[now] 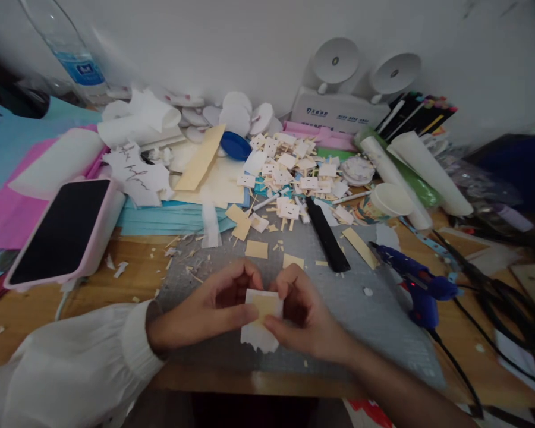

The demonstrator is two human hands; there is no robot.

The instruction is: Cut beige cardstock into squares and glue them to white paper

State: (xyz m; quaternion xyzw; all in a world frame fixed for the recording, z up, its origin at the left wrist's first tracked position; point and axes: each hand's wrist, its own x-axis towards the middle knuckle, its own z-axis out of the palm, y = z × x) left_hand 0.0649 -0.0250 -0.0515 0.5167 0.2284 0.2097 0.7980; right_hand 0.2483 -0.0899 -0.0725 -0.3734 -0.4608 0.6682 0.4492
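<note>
Between my two hands is a small piece of white paper [259, 340] with a torn lower edge. On it lies a pale yellow card piece [267, 305]. My left hand [225, 300] pinches the paper's left side, its thumb pressing on the yellow card. From the right, my right hand [305, 315] grips the same paper, thumb on the card's lower right corner and fingertips at the upper right edge. The fingers behind the paper are partly hidden. Below the hands is a grey cutting mat [339, 333] with small yellow card pieces [256, 249] and paper scraps just beyond the fingers.
A pile of small white paper figures [294, 163] stands at the back. A black-handled cutter [327, 235] lies on the mat. At right are a blue glue gun [417, 282], its cord, and black scissors [499, 297]. A pink-cased phone [62, 232] leans at left.
</note>
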